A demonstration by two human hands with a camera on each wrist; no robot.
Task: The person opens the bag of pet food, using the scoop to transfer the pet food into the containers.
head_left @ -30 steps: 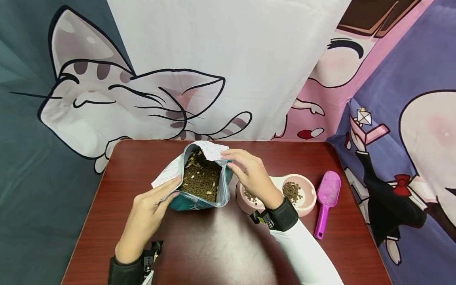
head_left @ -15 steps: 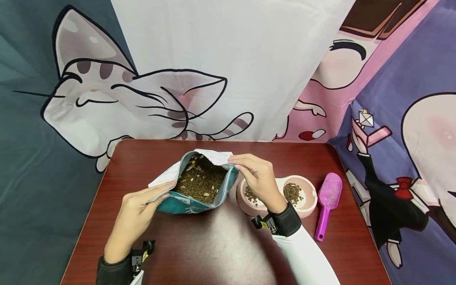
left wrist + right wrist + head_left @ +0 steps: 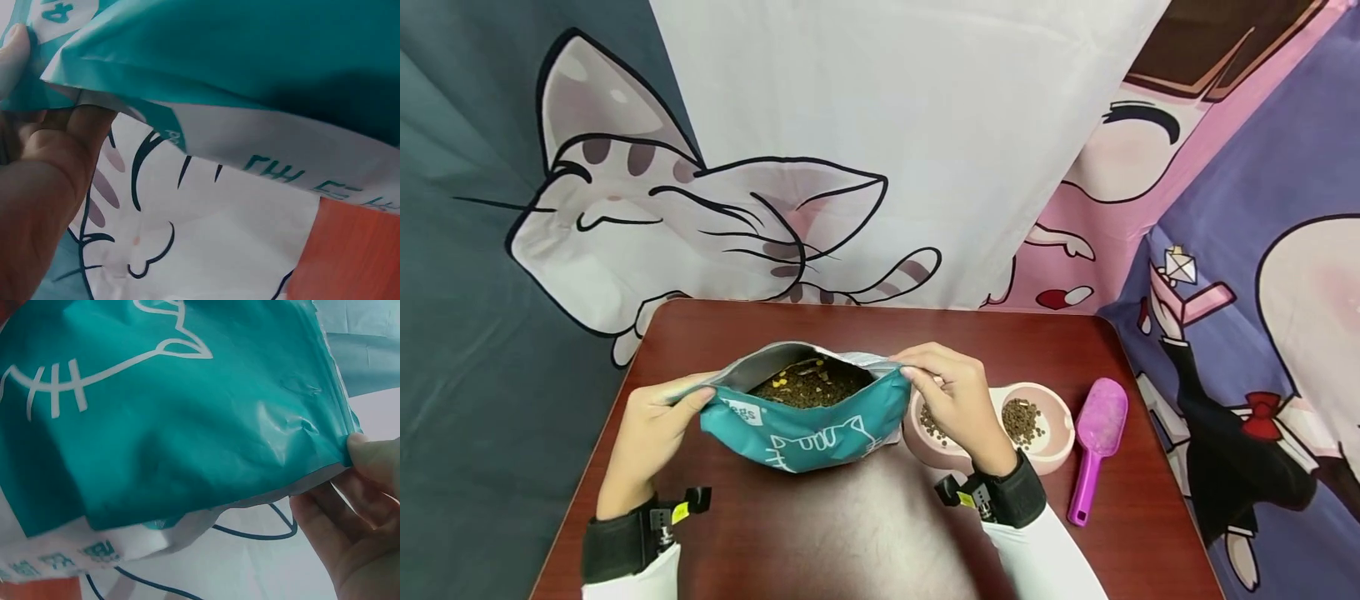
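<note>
A teal pet-food bag (image 3: 820,433) with a white cat outline on its front stands over the middle of the table, its mouth partly open. Brown kibble (image 3: 812,383) with yellowish bits shows inside. My left hand (image 3: 651,425) pinches the bag's left top corner, thumb in front. At the right top corner my right hand (image 3: 955,392) pinches the rim between thumb and fingers. In the left wrist view the bag's teal side (image 3: 250,56) fills the top, above the left hand (image 3: 50,169). The right wrist view shows the cat drawing and the right hand (image 3: 356,512) at the corner.
A pink double bowl (image 3: 1060,433) sits right of the bag, with some kibble in both sides; the right hand partly covers it. Further right lies a purple scoop (image 3: 1101,425) on the brown table (image 3: 775,533). Printed cartoon curtains (image 3: 850,100) hang behind and beside the table.
The bag's mouth has been pulled wider and flatter, and its front has tilted into view, hiding much of the kibble. The left hand moved left and both hands came slightly nearer.
</note>
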